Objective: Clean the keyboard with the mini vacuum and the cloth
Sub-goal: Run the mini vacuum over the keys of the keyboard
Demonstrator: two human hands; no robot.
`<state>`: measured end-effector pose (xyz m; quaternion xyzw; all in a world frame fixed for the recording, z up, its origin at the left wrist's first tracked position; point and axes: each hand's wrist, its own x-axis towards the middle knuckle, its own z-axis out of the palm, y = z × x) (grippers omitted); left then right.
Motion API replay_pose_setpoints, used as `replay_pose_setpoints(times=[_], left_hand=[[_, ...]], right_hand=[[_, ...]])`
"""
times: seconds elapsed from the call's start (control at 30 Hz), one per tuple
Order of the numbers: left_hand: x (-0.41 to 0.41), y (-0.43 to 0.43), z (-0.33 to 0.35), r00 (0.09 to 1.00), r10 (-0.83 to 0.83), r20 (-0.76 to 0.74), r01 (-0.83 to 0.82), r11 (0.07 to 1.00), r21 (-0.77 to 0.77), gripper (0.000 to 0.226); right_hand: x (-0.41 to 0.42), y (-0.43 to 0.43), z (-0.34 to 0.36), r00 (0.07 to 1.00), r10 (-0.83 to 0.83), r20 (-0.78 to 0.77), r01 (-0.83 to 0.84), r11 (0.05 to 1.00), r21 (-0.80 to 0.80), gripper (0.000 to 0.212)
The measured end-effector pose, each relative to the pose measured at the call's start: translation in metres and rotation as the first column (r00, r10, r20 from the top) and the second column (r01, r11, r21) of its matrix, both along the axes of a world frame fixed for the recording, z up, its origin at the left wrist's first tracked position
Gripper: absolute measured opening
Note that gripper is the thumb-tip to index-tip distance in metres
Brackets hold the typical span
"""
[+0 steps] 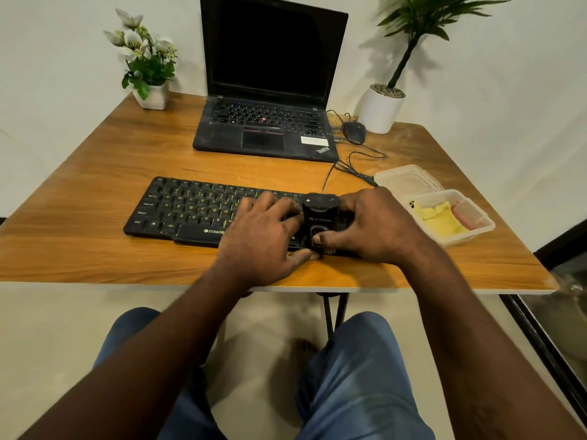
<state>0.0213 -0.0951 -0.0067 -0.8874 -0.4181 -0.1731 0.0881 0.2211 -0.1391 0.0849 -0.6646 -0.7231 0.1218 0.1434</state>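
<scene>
Knees (241, 360) in jeans are being cut off by the bottom edge. On the right end of the keyboard (190, 208), the vacuum (319, 217) is being gripped from both sides: left hand (263, 230) curled against it, right hand (378, 223) wrapped round it, thumb on top. "ZEBRO" is being cut short by the left hand. The vacuum's logo is blurred. "ThinkPad" is showing on the laptop (266, 134). The cloth (440, 219) is lying in a tub (476, 230) on the surface (95, 173).

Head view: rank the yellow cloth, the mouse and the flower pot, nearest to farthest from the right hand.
1. Yellow cloth, in the clear tub just right of the right hand, which grips the mini vacuum.
2. Mouse, behind the hand, beside the laptop.
3. Flower pot, at the table's far left corner.
</scene>
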Motion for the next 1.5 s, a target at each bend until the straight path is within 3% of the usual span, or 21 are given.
replay_pose_setpoints(times=[0.07, 0.17, 0.3, 0.4, 0.53, 0.8, 0.9, 1.03, 1.23, 1.33, 1.5], left_hand=[[0.000, 0.000, 0.000, 1.000, 0.003, -0.014, -0.003, 1.000, -0.008, 0.075], [0.000, -0.001, 0.001, 1.000, -0.001, -0.002, 0.001, 1.000, -0.017, 0.078], [-0.001, -0.001, 0.002, 1.000, 0.000, -0.017, -0.001, 1.000, -0.028, 0.074], [-0.001, -0.001, 0.002, 1.000, -0.006, -0.018, 0.006, 1.000, -0.027, 0.074], [-0.001, -0.001, 0.001, 0.999, -0.023, -0.030, 0.022, 0.999, -0.041, 0.067], [-0.001, -0.001, 0.000, 0.999, -0.021, -0.027, 0.020, 0.999, -0.032, 0.066], [0.000, -0.001, 0.000, 0.999, -0.022, -0.027, 0.021, 0.999, -0.032, 0.066], [0.000, -0.001, 0.000, 1.000, -0.008, -0.027, 0.007, 1.000, -0.029, 0.067], [0.001, -0.007, 0.001, 0.998, 0.018, 0.065, -0.019, 1.000, 0.024, 0.076], [-0.001, -0.008, -0.001, 0.989, 0.025, 0.149, -0.038, 0.996, 0.080, 0.069], [-0.003, -0.010, -0.001, 0.979, 0.098, 0.180, -0.119, 0.987, 0.111, 0.063]], right_hand=[[0.000, 0.000, 0.000, 1.000, 0.011, -0.004, -0.011, 1.000, -0.015, 0.047], [0.001, 0.001, -0.002, 0.999, -0.038, 0.010, 0.037, 0.996, 0.087, 0.049], [0.004, -0.005, -0.003, 0.997, 0.011, -0.078, -0.013, 1.000, -0.026, 0.050], [0.002, -0.017, -0.015, 0.992, -0.034, -0.124, 0.053, 0.987, 0.150, 0.046], [0.008, -0.040, -0.041, 0.999, -0.051, -0.009, 0.051, 0.933, 0.356, 0.032], [0.067, -0.076, -0.063, 0.940, -0.318, -0.124, 0.339, 0.827, 0.448, 0.039], [0.059, -0.077, -0.067, 0.927, -0.333, -0.170, 0.372, 0.777, 0.508, 0.039], [0.033, -0.072, -0.074, 0.958, -0.168, -0.233, 0.259, 0.856, 0.448, 0.040], [0.057, -0.062, -0.051, 0.905, -0.366, -0.218, 0.426, 0.802, 0.420, 0.038], [0.050, -0.052, -0.040, 0.901, -0.255, -0.351, 0.376, 0.862, 0.339, 0.031], [0.031, -0.010, -0.028, 0.900, -0.134, -0.415, 0.265, 0.924, 0.275, 0.029]])
